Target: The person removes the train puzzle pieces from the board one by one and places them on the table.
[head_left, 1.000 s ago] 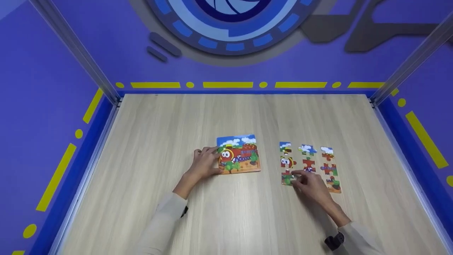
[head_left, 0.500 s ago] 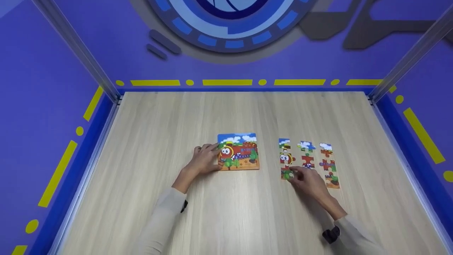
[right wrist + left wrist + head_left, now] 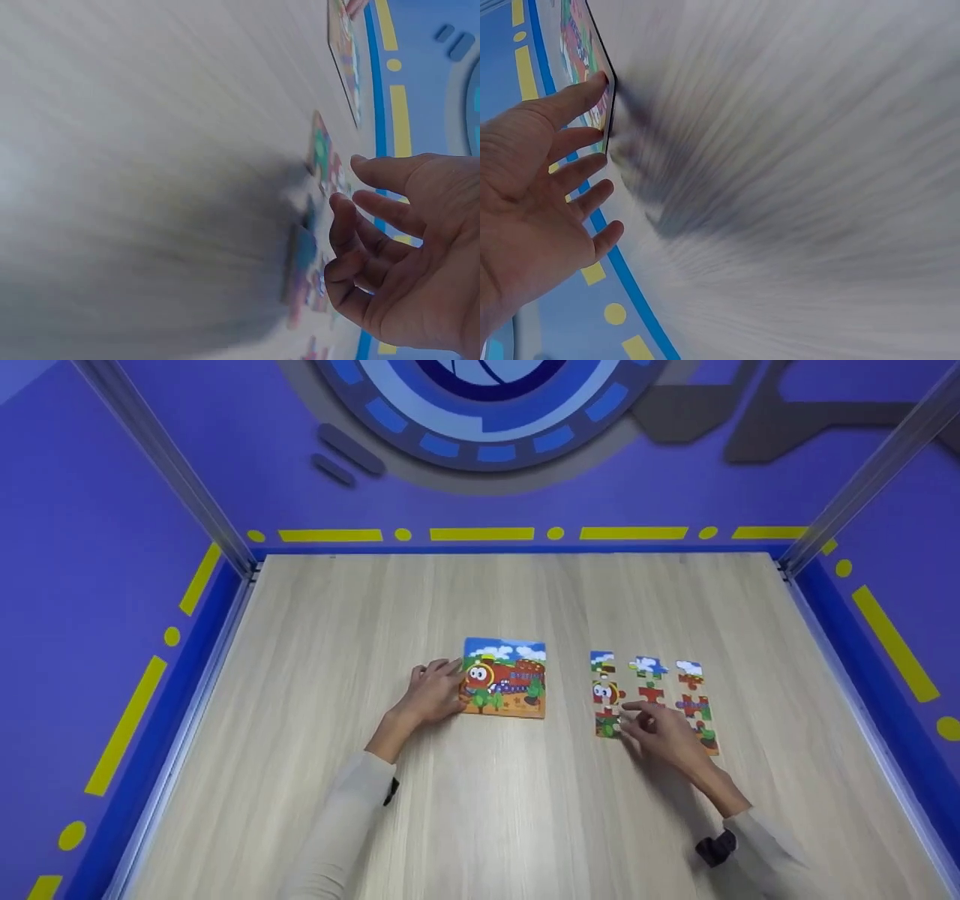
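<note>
A square picture board (image 3: 505, 678) with a red cartoon train lies on the table. My left hand (image 3: 433, 691) is at its left edge; in the left wrist view, the left thumb (image 3: 592, 88) and index finger meet the rim, the other fingers spread. To the right lie several jigsaw pieces in three spaced columns, among them a face piece (image 3: 603, 692) and a green-and-red corner piece (image 3: 606, 724). My right hand (image 3: 664, 735) hovers by this corner piece, thumb and index finger apart, nothing visible between them. That hand hides part of the lower middle and right pieces.
The pale wooden table (image 3: 480, 810) is enclosed by blue-purple panels (image 3: 525, 502) at the back and sides. Metal posts (image 3: 172, 472) stand at the back corners. A dark band (image 3: 716, 847) is on the right wrist.
The picture board has turned slightly under my left hand and now lies straighter. My right hand stays by the corner piece, its thumb and index finger a little wider apart.
</note>
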Available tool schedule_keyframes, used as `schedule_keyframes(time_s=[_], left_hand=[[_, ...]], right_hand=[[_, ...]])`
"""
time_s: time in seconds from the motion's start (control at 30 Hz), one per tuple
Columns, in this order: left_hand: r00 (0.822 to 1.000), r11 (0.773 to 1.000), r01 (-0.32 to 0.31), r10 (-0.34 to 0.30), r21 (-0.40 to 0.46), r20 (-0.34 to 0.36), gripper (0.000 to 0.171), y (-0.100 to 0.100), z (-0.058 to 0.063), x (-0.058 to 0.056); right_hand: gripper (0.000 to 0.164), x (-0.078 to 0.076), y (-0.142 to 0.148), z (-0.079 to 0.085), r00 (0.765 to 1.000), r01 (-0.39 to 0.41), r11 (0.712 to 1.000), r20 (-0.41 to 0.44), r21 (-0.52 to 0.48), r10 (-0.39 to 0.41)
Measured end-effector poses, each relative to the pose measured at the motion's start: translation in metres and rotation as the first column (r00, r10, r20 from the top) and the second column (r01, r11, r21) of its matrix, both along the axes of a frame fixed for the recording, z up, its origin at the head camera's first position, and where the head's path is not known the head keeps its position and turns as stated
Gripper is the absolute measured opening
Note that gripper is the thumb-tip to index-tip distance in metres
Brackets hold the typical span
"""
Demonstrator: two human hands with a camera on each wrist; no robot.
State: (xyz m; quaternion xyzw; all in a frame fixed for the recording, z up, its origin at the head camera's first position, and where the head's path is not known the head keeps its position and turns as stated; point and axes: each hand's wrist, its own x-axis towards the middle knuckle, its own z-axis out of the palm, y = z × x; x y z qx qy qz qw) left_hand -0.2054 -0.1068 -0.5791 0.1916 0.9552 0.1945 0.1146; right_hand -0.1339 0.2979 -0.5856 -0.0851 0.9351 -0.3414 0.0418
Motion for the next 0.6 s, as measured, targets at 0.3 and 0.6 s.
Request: schedule_keyframes(time_s=[0.3,0.6], left_hand=[[1.000,1.000,-0.007,0.007,0.014,0.006,0.055,0.004,0.002,-0.003],[0.997,0.999,-0.035,0.037,0.039,-0.063,0.061,-0.030,0.010,0.001]], right_hand=[[0.034,-0.019,0.026,0.024,0.998,-0.043,0.999,-0.035,-0.001,0.043],[0.064,-0.035,0.050,0.044,0.974,-0.142,0.984,-0.164,0.109,0.159]])
